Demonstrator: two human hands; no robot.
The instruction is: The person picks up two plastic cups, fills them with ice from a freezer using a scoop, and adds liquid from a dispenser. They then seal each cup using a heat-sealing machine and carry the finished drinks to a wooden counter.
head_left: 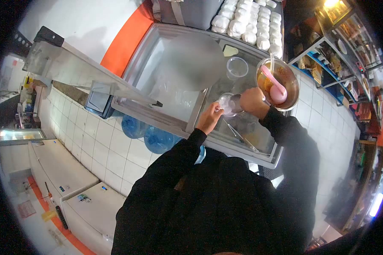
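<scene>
My left hand (209, 119) pinches the rim of a small clear plastic cup (226, 107) with whitish contents, over the glass top of a chest freezer. Fingers closed, my right hand (253, 103) grips a metal spoon (235, 100) whose dark end reaches into the cup; most of its handle is hidden by the fist. Just beyond my right hand stands a steel bowl (294, 90) of brownish food, with a pink ladle (277, 90) resting in it. Behind the cup sits another clear plastic container (237, 68). Metal tongs (241, 136) lie on the glass near my left wrist.
The freezer's left part (151, 78) is open, partly blurred. A raised clear panel (89, 72) stands at left. Several white wrapped bundles (251, 23) fill a tray at the back. Blue water jugs (157, 138) stand below; a shelf rack (327, 63) is at right.
</scene>
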